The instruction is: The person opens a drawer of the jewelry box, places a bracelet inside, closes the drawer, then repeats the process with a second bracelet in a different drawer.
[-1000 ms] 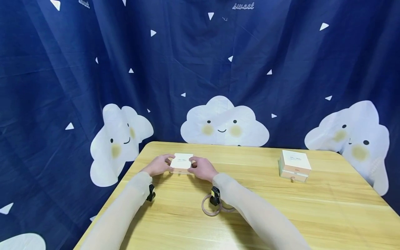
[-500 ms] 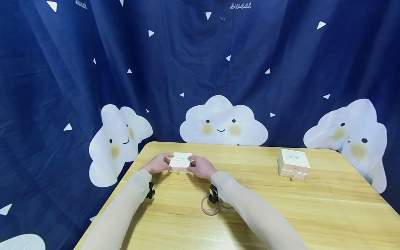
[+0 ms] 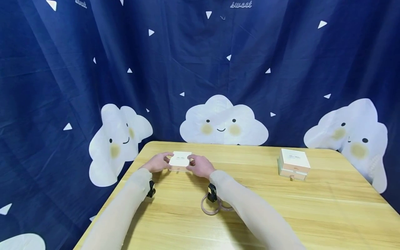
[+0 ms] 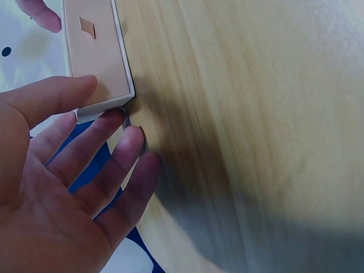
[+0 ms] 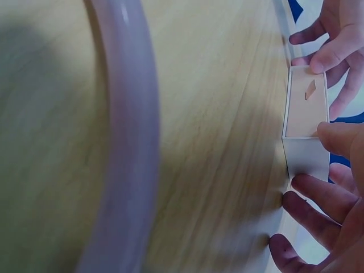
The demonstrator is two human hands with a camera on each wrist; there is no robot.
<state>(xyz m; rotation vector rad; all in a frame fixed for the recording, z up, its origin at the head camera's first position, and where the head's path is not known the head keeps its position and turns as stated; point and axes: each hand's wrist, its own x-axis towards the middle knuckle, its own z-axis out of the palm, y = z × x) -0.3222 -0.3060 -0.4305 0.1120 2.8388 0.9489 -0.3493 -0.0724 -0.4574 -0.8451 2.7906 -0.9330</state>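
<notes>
A small white box (image 3: 180,159) with a pink drawer front lies near the far left edge of the table, held between both hands. My left hand (image 3: 157,163) grips its left side, the thumb on the drawer front and a fingertip on the side wall. My right hand (image 3: 201,166) grips the right side, thumb at the drawer's front corner. A small pull tab (image 4: 87,27) sticks out of the drawer front in the left wrist view. Below my right wrist lies a translucent purplish bangle (image 3: 211,212), overlapping a second ring partly hidden by the forearm.
Two similar boxes appear stacked in a white and pink pile (image 3: 293,164) at the back right of the wooden table (image 3: 175,222). A dark blue curtain (image 3: 200,69) with cloud faces hangs behind the table's far edge.
Both hands have slid the box slightly away, toward the table's far edge, keeping their grip. The bangles and the pile at the back right lie as before.
</notes>
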